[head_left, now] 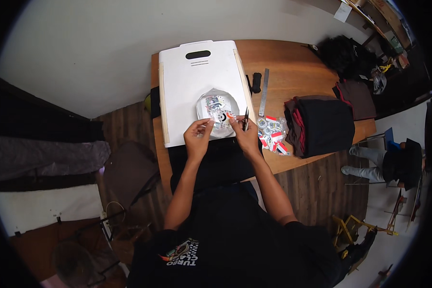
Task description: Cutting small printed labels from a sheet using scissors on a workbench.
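Note:
My left hand and my right hand meet over a pale, rounded, translucent dish or bag on a white board. Both pinch a small white printed piece with black and orange marks; whether it is a sticker or a patch I cannot tell. A slim dark tool, perhaps tweezers or a pen, also rests between my right fingers. More printed pieces lie inside the round holder.
Right of the board on the wooden table lie a steel ruler, a small black roll, and several round and red-and-white printed pieces. Dark folded clothes stand further right. Another person is at the far right.

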The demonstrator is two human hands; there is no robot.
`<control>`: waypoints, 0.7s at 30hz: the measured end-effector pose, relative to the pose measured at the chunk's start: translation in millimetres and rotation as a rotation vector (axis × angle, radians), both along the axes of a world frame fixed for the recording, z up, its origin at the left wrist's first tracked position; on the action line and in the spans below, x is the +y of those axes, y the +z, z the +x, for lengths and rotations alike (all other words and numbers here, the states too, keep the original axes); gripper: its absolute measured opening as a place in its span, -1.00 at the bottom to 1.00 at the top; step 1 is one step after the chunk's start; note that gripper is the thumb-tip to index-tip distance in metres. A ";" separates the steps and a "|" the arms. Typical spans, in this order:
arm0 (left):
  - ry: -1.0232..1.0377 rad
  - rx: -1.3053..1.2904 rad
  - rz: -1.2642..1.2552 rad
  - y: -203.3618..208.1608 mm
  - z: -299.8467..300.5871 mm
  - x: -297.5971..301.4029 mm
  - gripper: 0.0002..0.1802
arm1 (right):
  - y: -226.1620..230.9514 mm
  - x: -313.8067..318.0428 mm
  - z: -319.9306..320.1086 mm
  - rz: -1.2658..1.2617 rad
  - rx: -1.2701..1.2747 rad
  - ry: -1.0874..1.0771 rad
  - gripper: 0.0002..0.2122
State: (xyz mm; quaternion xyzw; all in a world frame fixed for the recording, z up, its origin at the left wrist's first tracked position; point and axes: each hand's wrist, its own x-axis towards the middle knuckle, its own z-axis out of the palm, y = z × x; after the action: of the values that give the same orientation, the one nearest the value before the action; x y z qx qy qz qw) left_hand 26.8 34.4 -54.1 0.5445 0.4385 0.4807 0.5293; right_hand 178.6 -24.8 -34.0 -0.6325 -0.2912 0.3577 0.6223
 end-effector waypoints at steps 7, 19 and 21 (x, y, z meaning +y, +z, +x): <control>-0.036 0.123 -0.080 -49.0 -43.3 -26.5 -0.78 | -41.5 -11.9 70.8 -0.115 -0.010 -0.173 -0.75; -0.250 0.852 0.549 -16.1 -16.4 -52.1 -0.88 | -87.9 -76.3 137.8 -0.197 0.155 -0.236 -0.81; -0.251 0.867 0.535 -15.1 -18.6 -58.5 -0.87 | -97.1 -80.9 142.1 -0.222 0.190 -0.336 -0.83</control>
State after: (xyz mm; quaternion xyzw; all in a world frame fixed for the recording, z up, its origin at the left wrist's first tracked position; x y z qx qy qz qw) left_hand 8.2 -24.0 -69.2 0.8580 0.4104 0.2393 0.1952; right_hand 320.7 -105.7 -131.1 -0.7001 -0.0806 0.3371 0.6243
